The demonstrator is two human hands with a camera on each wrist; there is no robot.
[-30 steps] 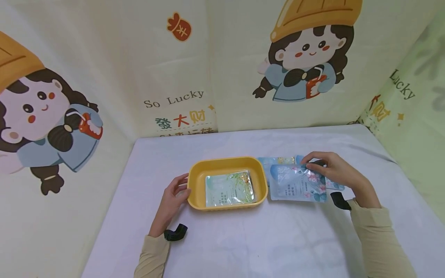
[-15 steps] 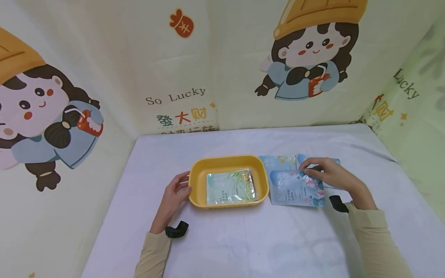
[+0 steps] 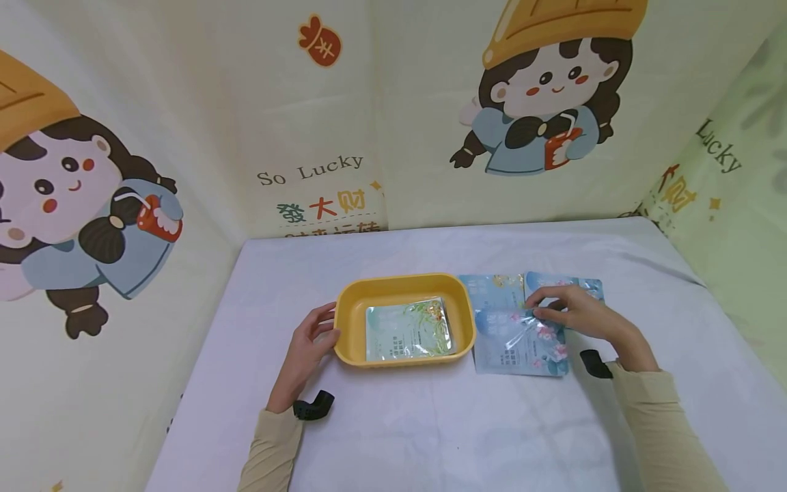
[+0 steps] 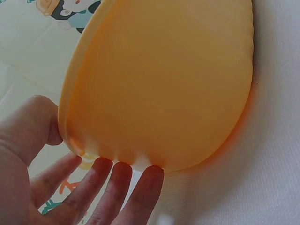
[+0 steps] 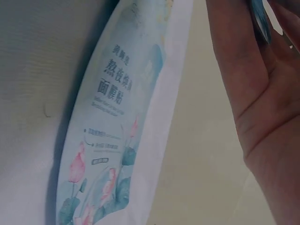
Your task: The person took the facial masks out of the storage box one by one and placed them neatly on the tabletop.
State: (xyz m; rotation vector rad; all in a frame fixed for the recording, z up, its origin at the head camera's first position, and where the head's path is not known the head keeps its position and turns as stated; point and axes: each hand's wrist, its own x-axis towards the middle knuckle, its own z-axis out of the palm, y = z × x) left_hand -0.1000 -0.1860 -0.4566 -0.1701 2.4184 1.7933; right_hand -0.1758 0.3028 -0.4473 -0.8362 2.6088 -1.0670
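In the head view my left hand (image 3: 312, 348) holds the left end of a yellow plastic tray (image 3: 344, 301). In the left wrist view the thumb is at the rim and the fingertips rest against the outer wall. A pale green face mask packet (image 3: 406, 331) lies inside the tray. My right hand (image 3: 578, 311) pinches the upper edge of a blue face mask packet (image 3: 516, 345) with pink flowers, just right of the tray. The right wrist view has a blue lotus-patterned packet (image 5: 110, 126) at its left and a sliver of foil between the fingers.
Behind the held packet lie another blue packet (image 3: 494, 290) beside the tray's rim and a blue packet (image 3: 587, 283) partly covered by my right hand. A white cloth (image 3: 418, 424) covers the table. Printed curtains (image 3: 418, 137) hang at the back and sides.
My right hand has brought the blue face mask packet slightly nearer and to the left, uncovering more of the packets behind. The left hand keeps its place on the tray.
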